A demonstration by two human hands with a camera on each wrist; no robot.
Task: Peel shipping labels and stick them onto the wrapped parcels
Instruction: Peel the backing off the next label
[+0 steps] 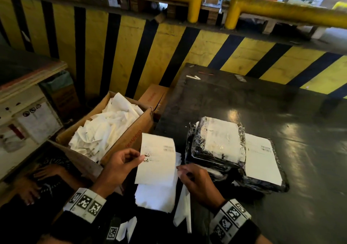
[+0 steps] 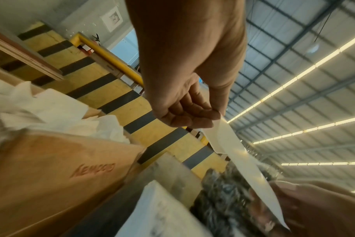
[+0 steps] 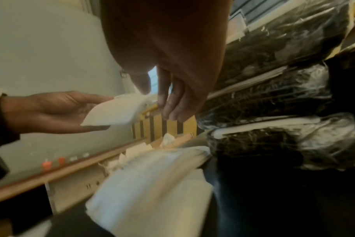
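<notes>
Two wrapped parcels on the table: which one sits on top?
The left parcel, nearer the hands; it overlaps the right parcel, which lies flat on the table.

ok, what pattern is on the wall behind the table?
Yellow with black diagonal stripes on the wall, clearest in the head view.

Right hand is hanging from the top edge, fingers pointing down, loosely extended, thumb just touching the label. Left hand is reaching in from the left, holding that white label by its edge. Black wrapped parcels are lying stacked at right. Blurred white sheets are filling the foreground.
</notes>
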